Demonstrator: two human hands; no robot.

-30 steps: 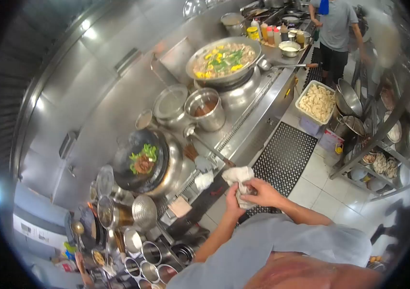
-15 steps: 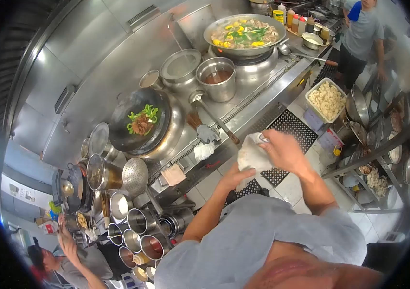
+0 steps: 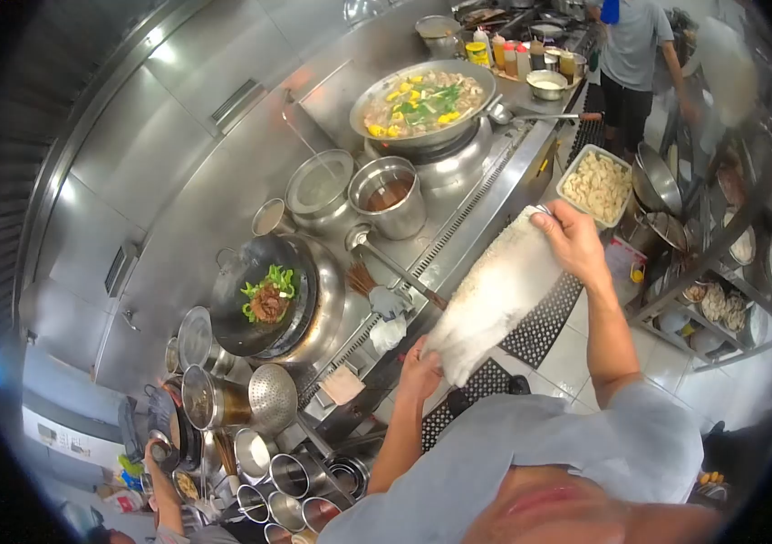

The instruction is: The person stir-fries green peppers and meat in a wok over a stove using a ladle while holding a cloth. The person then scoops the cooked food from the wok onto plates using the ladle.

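Note:
A pale, worn cloth hangs stretched slantwise between my two hands, in front of the stove's edge. My left hand grips its lower left end, fingers closed. Higher up and to the right, my right hand pinches the upper corner. Beyond the cloth, on the left burner, sits a dark wok with browned meat and green pepper pieces in it. A ladle lies across the counter edge, its handle end passing close to the cloth.
A wide pan of yellow and green food stands on the far burner beside a steel pot of reddish liquid. A perforated skimmer rests at left. A tub of pale pieces is at right. One person stands behind; another person's arm reaches in lower left.
The cloth was bunched between my hands; now it is drawn out long. My right hand has moved up and right, my left hand down and left. The view has shifted slightly.

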